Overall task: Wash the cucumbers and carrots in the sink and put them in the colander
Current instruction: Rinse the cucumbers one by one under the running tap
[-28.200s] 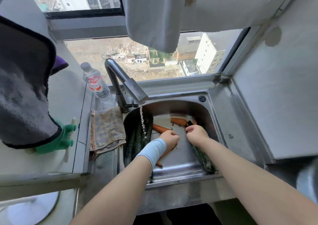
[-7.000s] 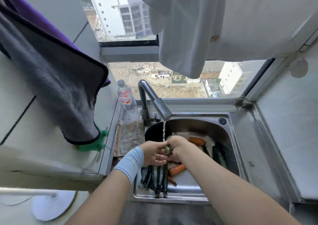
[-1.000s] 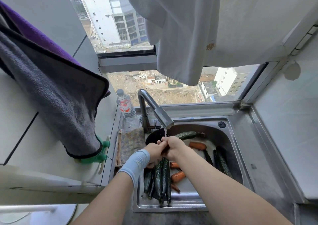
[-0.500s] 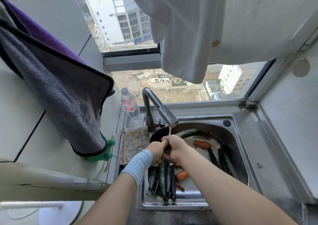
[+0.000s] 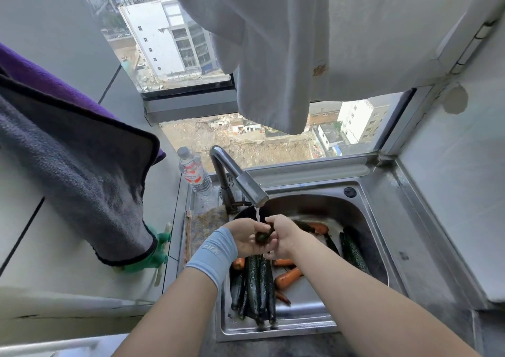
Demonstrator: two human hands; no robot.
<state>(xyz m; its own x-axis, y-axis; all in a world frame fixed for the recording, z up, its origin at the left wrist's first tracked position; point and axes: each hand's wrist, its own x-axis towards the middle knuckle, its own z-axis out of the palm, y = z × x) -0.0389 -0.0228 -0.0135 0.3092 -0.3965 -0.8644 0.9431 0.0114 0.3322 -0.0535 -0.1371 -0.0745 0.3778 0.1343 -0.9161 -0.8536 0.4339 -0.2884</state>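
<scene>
Washing stage, nothing delivered | left hand (image 5: pixel 246 238) and right hand (image 5: pixel 284 238) gripped one dark green cucumber (image 5: pixel 263 237) under the steel tap (image 5: pixel 247 186) | other cucumbers (image 5: pixel 255 283) and orange carrots (image 5: pixel 288 277) lay in the steel sink (image 5: pixel 273 328), lower centre | colander unseen

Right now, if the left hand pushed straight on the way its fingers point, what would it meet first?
The left hand holds the dark green cucumber; straight on, it would probably meet the right hand gripping that same cucumber.

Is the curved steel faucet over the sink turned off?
No, a thin stream of water falls from the curved steel faucet onto the dark green cucumber held by the left hand and right hand.
</scene>
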